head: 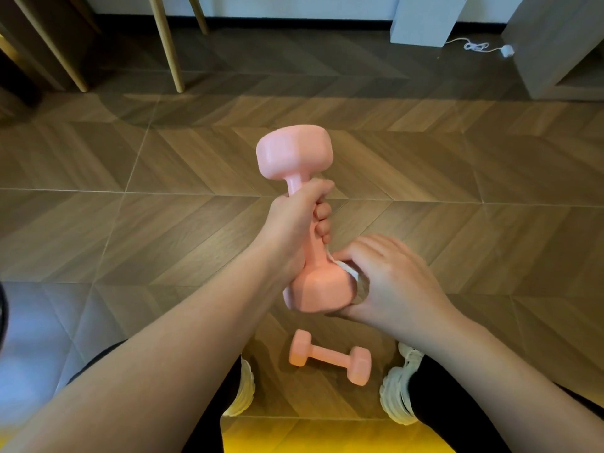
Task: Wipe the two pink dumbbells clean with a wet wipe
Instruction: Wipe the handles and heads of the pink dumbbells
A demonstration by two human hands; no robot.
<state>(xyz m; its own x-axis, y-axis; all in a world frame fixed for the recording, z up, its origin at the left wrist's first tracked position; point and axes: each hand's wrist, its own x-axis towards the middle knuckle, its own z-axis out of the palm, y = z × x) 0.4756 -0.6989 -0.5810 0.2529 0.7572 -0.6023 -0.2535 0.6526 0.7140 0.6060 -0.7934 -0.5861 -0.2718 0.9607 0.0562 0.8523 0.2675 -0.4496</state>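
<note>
My left hand (294,223) grips the handle of a pink dumbbell (295,155) and holds it upright above the floor. My right hand (385,282) wraps around the right side of its lower head (315,291), pressing a white wet wipe (351,273) against it. Most of the wipe is hidden under my fingers. The second pink dumbbell (330,356) lies on the floor between my feet, untouched.
Wood-pattern floor tiles (457,197) spread ahead. Wooden furniture legs (170,44) stand at the far left. A white box (425,21) with a cable (477,46) and a grey cabinet (555,47) are at the far right. My white shoes (398,387) flank the lying dumbbell.
</note>
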